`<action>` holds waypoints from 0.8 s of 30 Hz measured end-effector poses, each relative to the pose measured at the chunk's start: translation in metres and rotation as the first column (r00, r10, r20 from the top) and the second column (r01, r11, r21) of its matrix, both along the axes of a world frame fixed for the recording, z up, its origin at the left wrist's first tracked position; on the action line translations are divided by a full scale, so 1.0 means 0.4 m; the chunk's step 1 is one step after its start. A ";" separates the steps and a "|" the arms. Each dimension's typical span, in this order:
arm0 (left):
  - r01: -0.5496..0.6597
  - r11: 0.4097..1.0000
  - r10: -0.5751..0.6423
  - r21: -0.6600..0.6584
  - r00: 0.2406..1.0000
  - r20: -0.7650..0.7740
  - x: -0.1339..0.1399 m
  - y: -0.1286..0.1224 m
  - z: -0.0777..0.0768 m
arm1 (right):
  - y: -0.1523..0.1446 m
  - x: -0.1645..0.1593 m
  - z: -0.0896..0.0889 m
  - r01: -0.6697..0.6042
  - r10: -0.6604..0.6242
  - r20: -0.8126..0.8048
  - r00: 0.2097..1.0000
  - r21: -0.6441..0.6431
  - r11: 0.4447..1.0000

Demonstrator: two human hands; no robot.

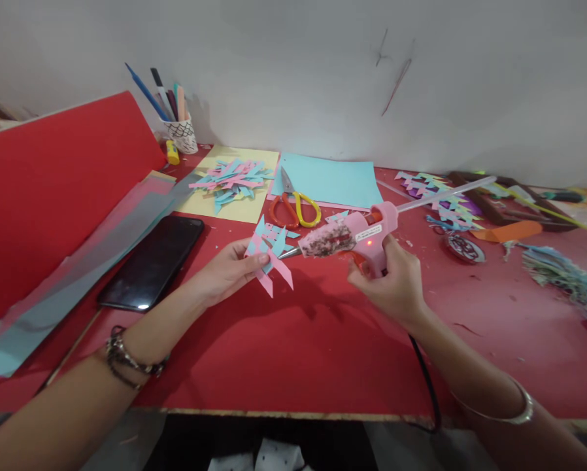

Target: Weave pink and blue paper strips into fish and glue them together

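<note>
My left hand (232, 269) pinches a small woven piece of pink and blue paper strips (268, 252), its pointed ends sticking out on several sides. In my right hand (394, 278) is a pink hot glue gun (355, 234), gripped by its handle, with a red light lit on its side. A long clear glue stick (445, 194) juts from its back. The gun's metal nozzle points left and meets the woven paper or sits just beside it; actual contact I cannot make out. Behind the paper lie scissors (293, 203) with red and yellow handles.
A pile of cut paper strips (234, 178) rests on a yellow sheet (249, 212). Blue paper (330, 180) lies behind the scissors. A black phone (153, 265) is at left, near a pen cup (182, 135). Woven strips (440, 196) and tassels (561, 271) lie right. A black cord (427, 379) hangs over the edge.
</note>
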State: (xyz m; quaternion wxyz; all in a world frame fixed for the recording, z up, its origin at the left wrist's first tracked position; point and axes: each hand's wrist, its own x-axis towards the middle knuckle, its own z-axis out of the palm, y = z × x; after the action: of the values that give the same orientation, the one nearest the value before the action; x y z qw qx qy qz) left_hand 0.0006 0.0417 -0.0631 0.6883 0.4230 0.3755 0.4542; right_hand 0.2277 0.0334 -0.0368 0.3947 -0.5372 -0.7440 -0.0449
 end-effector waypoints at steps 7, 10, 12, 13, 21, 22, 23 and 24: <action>-0.053 0.998 0.053 -0.031 0.999 0.004 -0.002 0.000 -0.004 | 0.000 0.001 0.000 -0.021 0.021 0.011 1.000 0.015 1.000; -0.069 0.997 0.070 -0.026 0.997 0.017 -0.005 0.000 -0.006 | 0.000 0.002 0.001 -0.040 0.040 0.013 0.999 0.020 0.999; -0.049 0.999 0.049 -0.010 0.998 0.026 -0.007 0.001 -0.007 | -0.001 0.002 0.002 -0.042 0.041 0.017 0.999 0.019 0.999; -0.040 0.999 0.040 -0.004 0.999 0.030 -0.008 0.000 -0.006 | -0.001 0.002 0.002 -0.043 0.042 0.019 0.999 0.020 0.999; -0.063 0.998 0.063 -0.003 0.997 0.053 -0.003 0.000 0.000 | -0.001 0.003 0.002 -0.074 0.072 0.029 0.997 0.052 0.996; -0.080 0.997 0.080 -0.009 0.995 0.058 -0.004 0.000 -0.001 | -0.001 0.004 0.002 -0.077 0.075 0.033 0.997 0.055 0.996; -0.090 0.996 0.090 -0.011 0.994 0.062 -0.004 0.001 -0.002 | 0.000 0.005 0.002 -0.083 0.081 0.038 0.996 0.060 0.995; -0.092 0.996 0.092 -0.008 0.993 0.068 -0.005 0.002 -0.003 | 0.000 0.006 0.001 -0.090 0.088 0.041 0.995 0.069 0.994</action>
State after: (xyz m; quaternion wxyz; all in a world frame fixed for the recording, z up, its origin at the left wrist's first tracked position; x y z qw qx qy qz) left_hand -0.0014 0.0423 -0.0644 0.6802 0.3876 0.3721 0.4987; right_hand 0.2301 0.0334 -0.0362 0.4010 -0.4884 -0.7724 -0.0636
